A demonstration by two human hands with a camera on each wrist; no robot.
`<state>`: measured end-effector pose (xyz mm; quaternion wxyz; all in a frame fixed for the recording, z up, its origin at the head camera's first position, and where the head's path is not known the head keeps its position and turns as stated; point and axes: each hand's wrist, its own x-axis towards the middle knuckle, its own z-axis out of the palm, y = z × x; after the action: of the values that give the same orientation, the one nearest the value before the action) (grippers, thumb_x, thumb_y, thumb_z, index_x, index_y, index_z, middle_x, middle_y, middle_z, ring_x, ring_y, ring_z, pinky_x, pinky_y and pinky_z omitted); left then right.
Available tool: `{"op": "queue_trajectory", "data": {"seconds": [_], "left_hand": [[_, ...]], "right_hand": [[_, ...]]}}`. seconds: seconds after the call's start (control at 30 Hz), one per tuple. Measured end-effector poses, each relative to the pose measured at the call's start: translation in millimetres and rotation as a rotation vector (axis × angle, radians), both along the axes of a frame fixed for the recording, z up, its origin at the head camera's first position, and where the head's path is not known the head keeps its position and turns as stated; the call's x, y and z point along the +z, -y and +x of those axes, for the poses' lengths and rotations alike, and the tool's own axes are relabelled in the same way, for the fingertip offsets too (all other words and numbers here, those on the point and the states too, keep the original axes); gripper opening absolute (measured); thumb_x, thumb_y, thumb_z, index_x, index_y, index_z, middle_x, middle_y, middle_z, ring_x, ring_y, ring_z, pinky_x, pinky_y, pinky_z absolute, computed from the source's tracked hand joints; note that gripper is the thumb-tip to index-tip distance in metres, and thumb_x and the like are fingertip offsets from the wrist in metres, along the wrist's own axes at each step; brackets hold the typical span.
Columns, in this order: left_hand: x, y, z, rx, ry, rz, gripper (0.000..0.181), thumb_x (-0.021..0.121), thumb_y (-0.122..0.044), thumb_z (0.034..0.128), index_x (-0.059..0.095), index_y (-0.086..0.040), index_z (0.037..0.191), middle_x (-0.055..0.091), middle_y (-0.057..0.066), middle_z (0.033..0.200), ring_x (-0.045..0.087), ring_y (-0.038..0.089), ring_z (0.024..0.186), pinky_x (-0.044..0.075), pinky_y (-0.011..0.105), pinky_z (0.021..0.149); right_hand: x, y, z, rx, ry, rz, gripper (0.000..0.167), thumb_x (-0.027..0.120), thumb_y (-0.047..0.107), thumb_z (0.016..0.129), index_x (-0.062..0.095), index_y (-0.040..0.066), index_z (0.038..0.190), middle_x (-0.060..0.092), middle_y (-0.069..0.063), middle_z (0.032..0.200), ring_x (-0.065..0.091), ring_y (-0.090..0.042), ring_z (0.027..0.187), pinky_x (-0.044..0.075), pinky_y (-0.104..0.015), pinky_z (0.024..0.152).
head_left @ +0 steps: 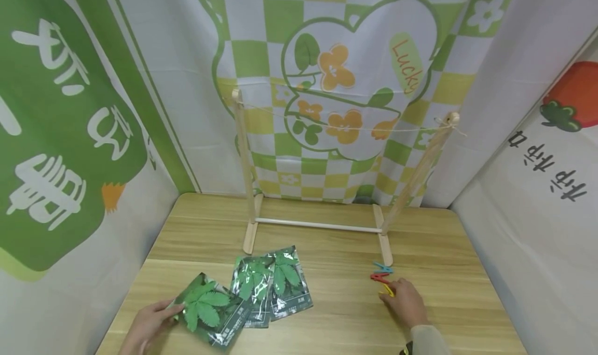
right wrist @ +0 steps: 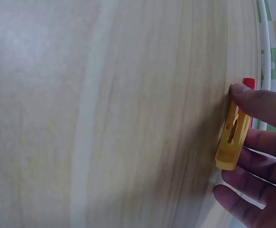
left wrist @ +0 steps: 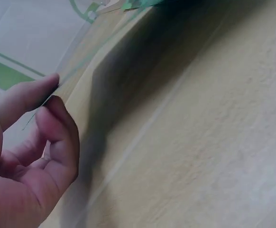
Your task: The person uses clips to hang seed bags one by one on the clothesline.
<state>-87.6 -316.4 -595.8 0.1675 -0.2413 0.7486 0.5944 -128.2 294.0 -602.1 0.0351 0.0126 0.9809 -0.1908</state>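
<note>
My left hand [head_left: 150,321] pinches the left edge of a glossy green packet [head_left: 205,308] printed with a leaf, between thumb and fingers. In the left wrist view that packet shows only as a thin edge [left wrist: 88,58]. Two similar packets, a middle one [head_left: 252,287] and a right one [head_left: 287,282], lie overlapping beside it. At the right, my right hand [head_left: 407,302] pinches a yellow clothespin [right wrist: 230,142] close to the tabletop. Just beyond it are a red clothespin [head_left: 379,277] and a blue clothespin [head_left: 384,268].
A wooden stand [head_left: 246,163] with two uprights and a white crossbar [head_left: 317,224] stands at the back of the table [head_left: 336,313]. A thin string [head_left: 345,127] runs between the upright tops. Printed curtains [head_left: 252,59] surround the table at back and sides.
</note>
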Motion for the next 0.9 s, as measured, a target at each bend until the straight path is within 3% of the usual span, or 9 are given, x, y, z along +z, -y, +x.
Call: {"op": "queue_trajectory", "data": {"seconds": [0.1,0.23,0.4,0.53,0.63,0.8,0.9], "left_hand": [[-2.7,-3.6,1.3,0.059,0.009,0.032,0.025,0.072,-0.025,0.0883,0.070,-0.002,0.100,0.063,-0.006,0.077,0.055,0.005,0.070,0.051,0.020,0.067],[-3.5,-9.2,1.4,0.108,0.015,0.043,0.019,0.071,-0.029,0.0885,0.068,-0.011,0.086,0.062,-0.008,0.069,0.054,0.004,0.065,0.049,0.018,0.061],[-2.9,-16.1,2.4,0.118,-0.001,0.005,0.026,0.072,-0.031,0.0879,0.068,-0.006,0.092,0.062,-0.006,0.070,0.056,0.005,0.067,0.052,0.019,0.063],[-4.2,-20.7,2.8,0.126,-0.034,0.015,0.056,0.073,-0.032,0.0871,0.059,0.011,0.119,0.064,-0.008,0.079,0.061,0.003,0.072,0.055,0.018,0.069],[-5.7,-22.5,3.3,0.151,-0.051,0.059,0.070,0.072,-0.031,0.0882,0.045,0.015,0.133,0.065,-0.010,0.084,0.063,0.000,0.075,0.056,0.016,0.073],[-8.1,-24.0,2.2,0.196,-0.035,0.120,0.061,0.071,-0.036,0.0882,0.052,0.009,0.124,0.063,-0.011,0.087,0.063,0.000,0.077,0.056,0.016,0.076],[-8.7,-24.5,1.1,0.215,-0.035,0.166,0.071,0.069,-0.042,0.0890,0.045,0.008,0.134,0.066,-0.012,0.090,0.064,-0.003,0.079,0.056,0.016,0.079]], "right_hand": [[-0.9,-0.2,-0.2,-0.002,0.005,0.005,0.037,0.078,0.028,0.080,0.072,0.000,0.103,0.052,-0.001,0.077,0.043,-0.014,0.069,0.037,-0.029,0.058],[-2.9,0.5,-0.6,0.009,-0.002,0.014,0.041,0.079,0.030,0.079,0.072,0.000,0.107,0.054,-0.002,0.078,0.046,-0.015,0.070,0.040,-0.031,0.059],[-5.8,2.6,-1.4,0.017,-0.025,0.017,0.043,0.079,0.031,0.079,0.072,0.004,0.111,0.055,-0.002,0.079,0.046,-0.016,0.071,0.042,-0.034,0.061],[-6.9,3.1,-2.0,0.010,-0.040,0.012,0.040,0.078,0.031,0.079,0.072,0.005,0.110,0.058,-0.003,0.080,0.049,-0.016,0.072,0.044,-0.035,0.062],[-6.6,3.0,-3.1,-0.003,-0.027,-0.018,0.040,0.078,0.031,0.080,0.072,0.003,0.108,0.063,-0.005,0.085,0.055,-0.018,0.076,0.048,-0.039,0.067],[-3.8,1.2,-3.3,-0.086,0.039,-0.173,0.039,0.076,0.029,0.082,0.070,0.001,0.107,0.070,-0.011,0.100,0.064,-0.026,0.090,0.053,-0.048,0.082],[-0.6,0.2,-2.8,-0.132,0.077,-0.253,0.042,0.075,0.029,0.083,0.068,-0.001,0.111,0.070,-0.015,0.105,0.065,-0.029,0.096,0.053,-0.050,0.085]]}}
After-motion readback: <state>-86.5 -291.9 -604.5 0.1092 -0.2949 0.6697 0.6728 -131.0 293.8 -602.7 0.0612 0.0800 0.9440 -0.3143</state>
